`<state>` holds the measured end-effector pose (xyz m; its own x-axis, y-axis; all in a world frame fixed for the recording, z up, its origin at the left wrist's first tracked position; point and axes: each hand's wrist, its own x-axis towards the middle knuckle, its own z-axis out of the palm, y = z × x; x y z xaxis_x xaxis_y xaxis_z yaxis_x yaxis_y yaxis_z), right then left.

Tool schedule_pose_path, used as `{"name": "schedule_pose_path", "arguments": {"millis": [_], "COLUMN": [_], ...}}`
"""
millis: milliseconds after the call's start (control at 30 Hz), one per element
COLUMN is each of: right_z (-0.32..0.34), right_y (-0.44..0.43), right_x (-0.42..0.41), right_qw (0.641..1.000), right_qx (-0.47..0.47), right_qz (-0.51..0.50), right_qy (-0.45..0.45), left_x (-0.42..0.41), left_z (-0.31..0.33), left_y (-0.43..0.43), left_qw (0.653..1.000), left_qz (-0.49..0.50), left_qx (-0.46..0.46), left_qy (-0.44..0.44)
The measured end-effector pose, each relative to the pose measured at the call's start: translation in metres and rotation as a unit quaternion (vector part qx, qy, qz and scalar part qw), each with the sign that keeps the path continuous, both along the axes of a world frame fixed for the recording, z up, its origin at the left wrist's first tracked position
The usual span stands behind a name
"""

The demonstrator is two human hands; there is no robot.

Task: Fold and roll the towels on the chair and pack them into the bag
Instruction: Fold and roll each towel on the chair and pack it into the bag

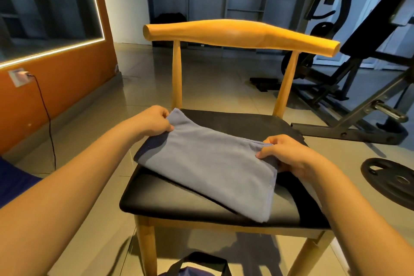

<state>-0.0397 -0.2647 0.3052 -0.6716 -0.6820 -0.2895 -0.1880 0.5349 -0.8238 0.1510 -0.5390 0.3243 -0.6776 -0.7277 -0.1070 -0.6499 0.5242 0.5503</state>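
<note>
A grey-blue towel [208, 163] lies folded flat across the black seat of a wooden chair [242, 33]. A darker cloth [145, 150] peeks out from under its left edge. My left hand [152, 122] pinches the towel's far left corner. My right hand [289, 154] pinches the towel's far right corner, near the seat's right side. At the bottom edge, below the chair's front, the dark handle and blue top of a bag [199, 264] show partly.
Gym machine frames [358, 87] stand close behind and right of the chair. A black weight plate [392, 179] lies on the tiled floor at right. An orange wall [56, 87] with a plugged-in cable is at left. Grey shelving lines the back.
</note>
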Motion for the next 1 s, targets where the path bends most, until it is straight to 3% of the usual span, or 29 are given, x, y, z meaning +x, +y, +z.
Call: {"name": "schedule_pose_path", "arguments": {"millis": [167, 300, 433, 567, 667, 800, 1000], "right_z": [-0.005, -0.011, -0.010, -0.011, -0.014, -0.018, -0.017], "right_y": [0.023, 0.035, 0.043, 0.050, 0.054, 0.057, 0.064], "right_x": [0.008, 0.015, 0.021, 0.026, 0.031, 0.036, 0.042], "right_qw": [0.985, 0.985, 0.996, 0.997, 0.997, 0.997, 0.948], "right_qx": [0.000, 0.011, -0.006, -0.024, -0.037, -0.050, -0.150], "right_qz": [0.071, 0.072, 0.024, 0.012, 0.000, -0.035, -0.119], "right_qy": [-0.159, -0.155, -0.083, -0.076, -0.064, -0.056, -0.255], "left_x": [-0.060, -0.087, -0.052, 0.006, 0.032, 0.044, 0.055], "left_z": [0.013, 0.003, -0.022, -0.032, -0.045, -0.069, -0.077], "left_y": [-0.001, 0.028, 0.082, 0.133, 0.156, 0.166, 0.171], "left_qw": [0.989, 0.961, 0.962, 0.947, 0.926, 0.878, 0.867], "left_qz": [-0.072, -0.087, -0.227, -0.307, -0.351, -0.363, -0.337], "left_qx": [-0.096, -0.232, -0.113, -0.016, -0.131, -0.306, -0.355], "left_qy": [0.087, 0.126, 0.101, 0.090, 0.029, 0.052, 0.096]}}
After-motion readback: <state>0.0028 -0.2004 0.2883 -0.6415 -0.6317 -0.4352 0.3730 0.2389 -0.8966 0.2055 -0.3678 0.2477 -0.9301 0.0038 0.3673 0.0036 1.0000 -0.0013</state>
